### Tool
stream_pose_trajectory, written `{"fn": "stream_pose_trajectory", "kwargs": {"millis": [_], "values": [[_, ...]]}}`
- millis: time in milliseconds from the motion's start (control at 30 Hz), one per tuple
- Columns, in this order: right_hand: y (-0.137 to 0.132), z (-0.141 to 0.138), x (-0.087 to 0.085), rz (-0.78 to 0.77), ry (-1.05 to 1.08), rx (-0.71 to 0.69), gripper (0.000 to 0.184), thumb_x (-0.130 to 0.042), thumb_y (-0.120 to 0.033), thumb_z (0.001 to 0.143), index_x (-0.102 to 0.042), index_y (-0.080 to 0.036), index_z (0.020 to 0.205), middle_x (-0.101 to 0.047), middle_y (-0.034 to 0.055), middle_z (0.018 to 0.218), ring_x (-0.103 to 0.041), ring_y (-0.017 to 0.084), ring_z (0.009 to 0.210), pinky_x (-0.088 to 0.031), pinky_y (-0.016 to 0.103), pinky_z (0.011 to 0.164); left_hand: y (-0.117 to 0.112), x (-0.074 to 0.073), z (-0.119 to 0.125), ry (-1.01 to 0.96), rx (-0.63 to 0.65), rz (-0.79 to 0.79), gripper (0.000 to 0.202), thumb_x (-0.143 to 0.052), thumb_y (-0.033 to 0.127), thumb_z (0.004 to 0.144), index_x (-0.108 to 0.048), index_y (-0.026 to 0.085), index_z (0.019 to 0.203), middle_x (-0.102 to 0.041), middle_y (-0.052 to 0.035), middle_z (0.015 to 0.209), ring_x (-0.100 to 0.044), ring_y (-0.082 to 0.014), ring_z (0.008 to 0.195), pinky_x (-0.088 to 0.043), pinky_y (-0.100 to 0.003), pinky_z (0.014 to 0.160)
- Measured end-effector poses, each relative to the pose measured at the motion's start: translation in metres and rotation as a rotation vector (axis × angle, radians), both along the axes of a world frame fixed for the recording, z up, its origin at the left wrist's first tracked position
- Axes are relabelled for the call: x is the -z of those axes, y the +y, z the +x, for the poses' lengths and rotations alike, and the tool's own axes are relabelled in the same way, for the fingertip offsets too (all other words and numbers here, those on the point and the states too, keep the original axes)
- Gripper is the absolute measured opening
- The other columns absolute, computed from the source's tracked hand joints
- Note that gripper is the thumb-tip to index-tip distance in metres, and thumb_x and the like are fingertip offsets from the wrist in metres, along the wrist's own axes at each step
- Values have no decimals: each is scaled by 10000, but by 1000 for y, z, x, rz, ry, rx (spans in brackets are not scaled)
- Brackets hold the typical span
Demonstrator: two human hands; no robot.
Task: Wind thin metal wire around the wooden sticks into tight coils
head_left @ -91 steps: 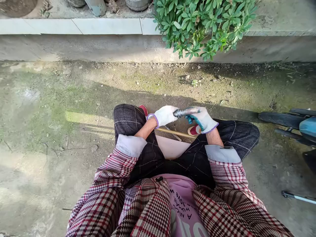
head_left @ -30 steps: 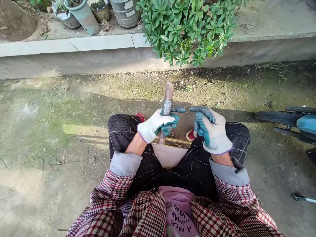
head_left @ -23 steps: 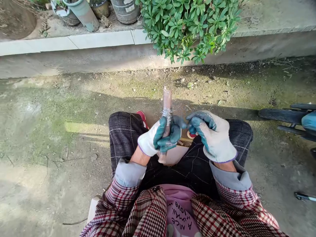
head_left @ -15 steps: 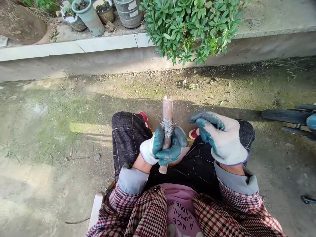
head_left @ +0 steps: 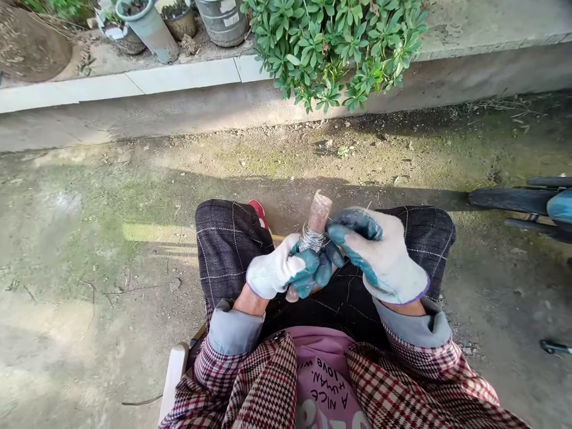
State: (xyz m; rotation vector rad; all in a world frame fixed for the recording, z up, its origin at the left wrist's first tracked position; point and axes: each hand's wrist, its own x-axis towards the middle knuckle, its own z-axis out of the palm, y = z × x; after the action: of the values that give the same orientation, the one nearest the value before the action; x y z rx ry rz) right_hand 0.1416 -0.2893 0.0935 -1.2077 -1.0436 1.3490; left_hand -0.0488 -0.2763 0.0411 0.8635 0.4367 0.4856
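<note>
My left hand [head_left: 297, 265], in a white glove with a green-coated palm, is wrapped round the lower part of a short wooden stick [head_left: 320, 211]. Thin silvery wire [head_left: 311, 239] is wound in a coil about the stick's middle, just above the left fingers. The stick leans a little to the right, its lower end poking out below the glove. Close beside the coil on the right, my right hand [head_left: 378, 250], gloved the same way, has its fingers pinched together. Fine wire strands show near these fingertips, though the grip itself is partly hidden.
My knees in dark checked trousers [head_left: 230, 250] lie below the hands. A low ledge [head_left: 187, 77] with pots [head_left: 149, 33] and a leafy bush [head_left: 335, 50] runs across the far side. Black wheels [head_left: 509, 201] stand at the right; a pale chair part [head_left: 174, 375] shows at lower left.
My right hand has moved left, from apart to right beside the wire coil. The stick has tipped to the right, and my left fingers have closed further round it.
</note>
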Motion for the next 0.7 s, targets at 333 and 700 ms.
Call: {"fn": "stream_pose_trajectory", "kwargs": {"millis": [333,700], "values": [[-4,9,21,-72,336,17,147,-821,-319,841,-726,-213,804,-470,-75,519,-285,52,359,-239,199,326,-2,4,6,-86,-227,-71,764,-610,866,852,-693,153,1112,-506,70,470,-396,-96,282,-362,-208,304],[-1,12,5,-19,356,118,218,-845,-344,806,-665,-223,778,-435,-90,539,-242,52,376,-198,210,343,1,-13,18,24,-401,-156,381,-892,325,679,-626,174,904,-673,13,822,-632,-105,497,-486,-214,431]]}}
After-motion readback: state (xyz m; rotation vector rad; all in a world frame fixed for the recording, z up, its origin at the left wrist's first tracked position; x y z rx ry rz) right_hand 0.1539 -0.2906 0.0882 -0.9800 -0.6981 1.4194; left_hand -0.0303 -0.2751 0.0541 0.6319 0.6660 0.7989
